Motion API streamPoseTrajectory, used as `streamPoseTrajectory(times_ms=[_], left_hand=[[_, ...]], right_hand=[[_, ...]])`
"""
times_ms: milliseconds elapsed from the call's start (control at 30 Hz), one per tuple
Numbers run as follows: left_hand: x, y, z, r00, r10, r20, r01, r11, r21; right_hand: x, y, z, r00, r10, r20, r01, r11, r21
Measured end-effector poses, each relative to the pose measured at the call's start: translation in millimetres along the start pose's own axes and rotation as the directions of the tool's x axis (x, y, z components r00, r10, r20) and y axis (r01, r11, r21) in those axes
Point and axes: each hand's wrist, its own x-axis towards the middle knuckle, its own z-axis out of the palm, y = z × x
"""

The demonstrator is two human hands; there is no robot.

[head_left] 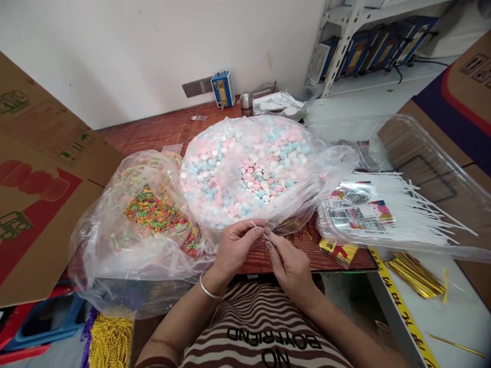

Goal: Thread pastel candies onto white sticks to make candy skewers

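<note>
My left hand (238, 246) and my right hand (287, 260) meet at the table's front edge, thumbs and fingers pinched together around a thin white stick (253, 225). Just beyond them lies a large clear bag of pink, blue and white candies (245, 168), with an opening near its middle. To its left a clear bag of small colourful ring candies (159, 212) lies open and hangs over the front edge. On the right, a clear plastic bin (425, 248) holds many white sticks (414, 209) and printed packets (360, 207).
Cardboard boxes stand at the left (46, 179) and right (468, 92). A blue box (223, 89) and metal cup (246, 100) are by the wall. Gold twist ties (416, 275) lie at the lower right, and a yellow packet (338, 251) lies near the bin.
</note>
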Motion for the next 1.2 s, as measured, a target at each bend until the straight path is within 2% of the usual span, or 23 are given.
streamPoseTrajectory(times_ms=[67,133,200,267,300,367,467,533,667,733,800,833,900,967,1000,1067,1200], left_hand=[[16.8,7.6,-5.6,0.999,0.053,0.012,-0.054,0.989,0.139],[44.2,16.8,-14.9,0.985,0.172,0.020,-0.168,0.922,0.348],[79.2,23.8,-24.0,0.955,0.289,0.069,-0.273,0.761,0.589],[115.4,26.4,-28.9,0.921,0.338,0.194,-0.364,0.564,0.741],[131.8,26.1,-29.3,0.909,0.334,0.251,-0.394,0.484,0.781],[157.7,23.2,-26.7,0.890,0.255,0.378,-0.450,0.358,0.818],[177.4,16.1,-18.8,0.855,0.067,0.515,-0.512,0.275,0.814],[181.1,10.0,-14.2,0.843,-0.009,0.538,-0.518,0.255,0.816],[180.2,-4.4,-12.1,0.863,-0.053,0.502,-0.480,0.221,0.849],[178.8,-8.4,-15.5,0.879,-0.041,0.476,-0.456,0.221,0.862],[177.8,-6.8,-20.4,0.909,-0.020,0.417,-0.396,0.274,0.876],[177.7,-3.9,-22.4,0.927,-0.014,0.376,-0.349,0.344,0.872],[178.4,3.8,-23.2,0.952,-0.059,0.300,-0.216,0.567,0.795],[180.5,10.3,-17.7,0.947,-0.161,0.278,-0.054,0.773,0.633],[182.0,11.8,-12.7,0.935,-0.210,0.286,0.017,0.832,0.555],[185.1,11.0,-0.4,0.916,-0.270,0.297,0.107,0.878,0.467],[188.8,0.6,16.1,0.924,-0.280,0.259,0.109,0.844,0.524]], right_hand=[[4.4,5.2,0.1,0.997,0.063,-0.038,-0.063,0.998,-0.005],[7.5,14.8,-4.3,0.986,0.153,-0.064,-0.152,0.988,0.008],[9.3,24.6,-10.3,0.972,0.219,-0.086,-0.218,0.976,0.022],[10.3,31.7,-15.5,0.963,0.253,-0.092,-0.251,0.967,0.036],[10.6,34.2,-17.5,0.959,0.266,-0.092,-0.263,0.964,0.044],[10.6,37.4,-20.1,0.953,0.288,-0.094,-0.283,0.957,0.064],[10.2,40.6,-22.1,0.949,0.302,-0.090,-0.295,0.952,0.088],[10.4,42.5,-22.6,0.953,0.294,-0.078,-0.286,0.953,0.100],[13.0,45.7,-22.9,0.957,0.282,-0.065,-0.273,0.955,0.116],[14.8,46.5,-23.1,0.957,0.282,-0.061,-0.273,0.954,0.126],[16.1,46.9,-23.3,0.958,0.281,-0.052,-0.272,0.953,0.136],[16.5,47.1,-23.3,0.959,0.278,-0.046,-0.270,0.953,0.139],[16.7,47.5,-22.9,0.961,0.274,-0.044,-0.266,0.953,0.144],[16.5,47.9,-22.2,0.961,0.273,-0.050,-0.263,0.953,0.149],[16.4,48.1,-22.0,0.960,0.276,-0.052,-0.266,0.952,0.151],[15.8,48.4,-21.8,0.958,0.283,-0.046,-0.273,0.950,0.152],[13.4,48.9,-22.7,0.958,0.286,-0.018,-0.280,0.947,0.159]])
